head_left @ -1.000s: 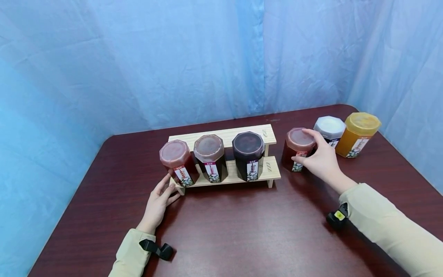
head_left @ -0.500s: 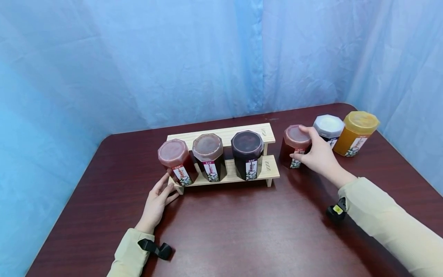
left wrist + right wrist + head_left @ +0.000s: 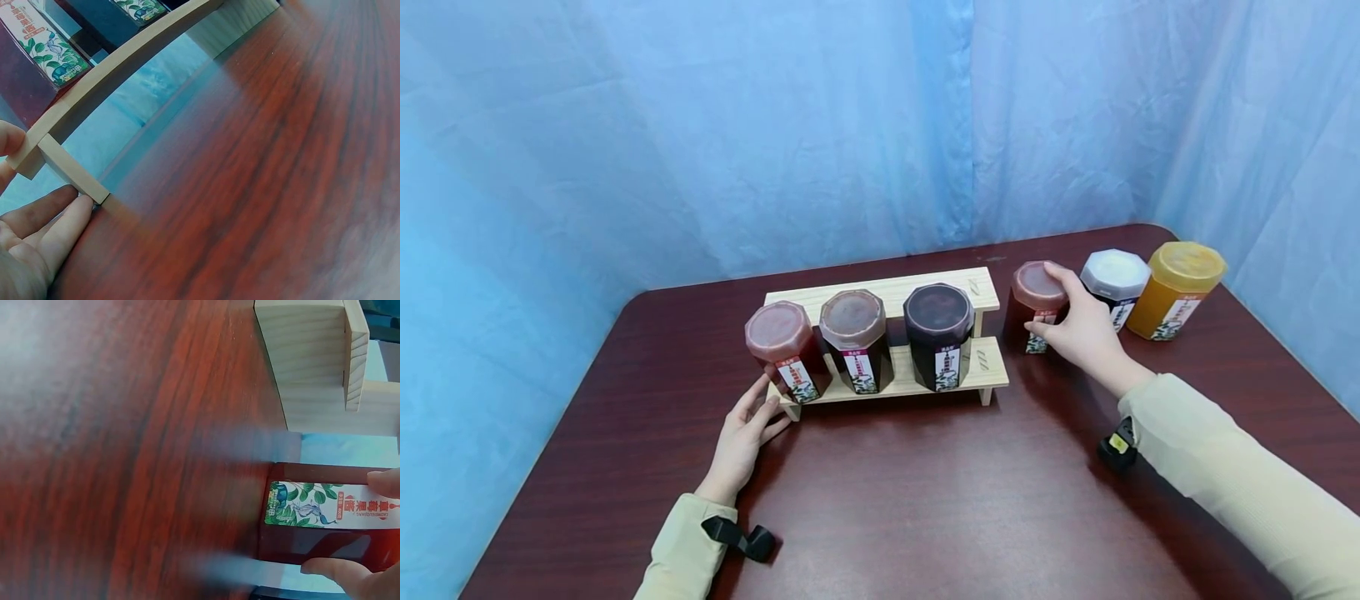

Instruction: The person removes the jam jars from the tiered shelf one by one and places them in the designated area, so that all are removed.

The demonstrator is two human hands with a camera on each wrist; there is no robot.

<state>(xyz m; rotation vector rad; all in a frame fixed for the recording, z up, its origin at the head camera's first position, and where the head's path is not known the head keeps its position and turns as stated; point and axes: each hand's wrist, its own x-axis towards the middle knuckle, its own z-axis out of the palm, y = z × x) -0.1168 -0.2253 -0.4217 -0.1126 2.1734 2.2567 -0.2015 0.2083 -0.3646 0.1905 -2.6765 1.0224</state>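
Observation:
At the right of the rack, my right hand [image 3: 1081, 332] holds a jar of red strawberry jam [image 3: 1018, 321], thumb across the label side and a finger at the lid's edge. The jar stands upright, its base at the tabletop in the right wrist view, where its label [image 3: 331, 505] faces the camera. My left hand [image 3: 739, 442] grips the left front corner of the two-step wooden rack [image 3: 880, 395]. In the left wrist view its lower fingers [image 3: 65, 234] touch the rack's leg [image 3: 72, 167]. On the lower step stand a red jar [image 3: 778, 331], a brown-lidded jar [image 3: 853, 321] and a dark purple jar [image 3: 937, 315].
Behind the right hand are a white-lidded dark jar [image 3: 1115, 275] and a yellow jar [image 3: 1183, 287], close together. The rack's upper step [image 3: 887, 292] bears nothing. Blue curtains [image 3: 820, 142] hang behind and beside the dark red table [image 3: 880, 500].
My right hand has moved the strawberry jam jar back and slightly left, widening its gap from the white-lidded jar. My left hand and the rack have stayed put.

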